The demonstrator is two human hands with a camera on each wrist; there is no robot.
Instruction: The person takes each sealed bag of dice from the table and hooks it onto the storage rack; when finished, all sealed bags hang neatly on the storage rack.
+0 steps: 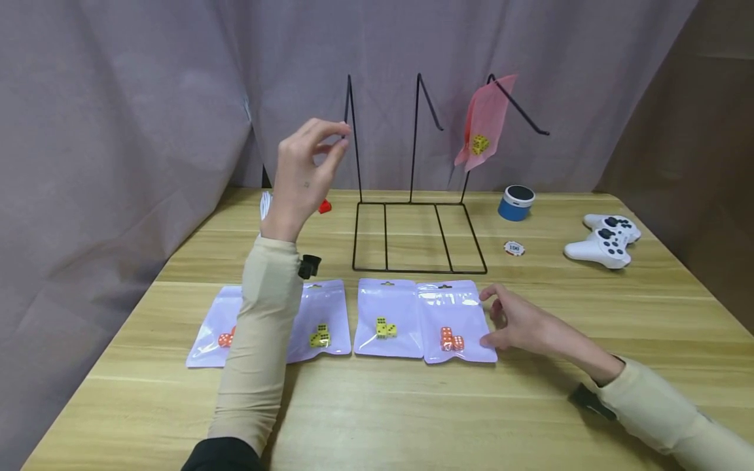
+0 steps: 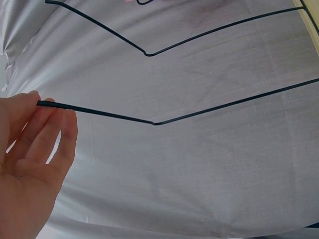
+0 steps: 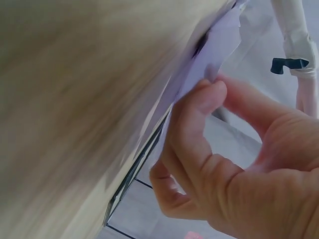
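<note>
My left hand [image 1: 312, 163] is raised at the black wire rack [image 1: 412, 268]. Its straight fingertips [image 2: 55, 117] touch the tip of the left hook [image 2: 149, 121]. On the rack's right hook hangs a pink bag [image 1: 484, 127] holding a yellow die. Several lavender bags of dice lie in a row on the table. My right hand [image 1: 512, 320] pinches the right edge of the rightmost bag [image 1: 453, 320], which holds orange dice; thumb and forefinger close on its edge [image 3: 219, 50]. My left forearm hides part of the leftmost bag [image 1: 212, 330].
A blue speaker [image 1: 516, 203], a poker chip [image 1: 514, 248] and a white game controller [image 1: 603, 241] lie to the right of the rack. A red object [image 1: 324, 207] and a black clip [image 1: 309, 265] sit to its left. A grey curtain hangs behind the table.
</note>
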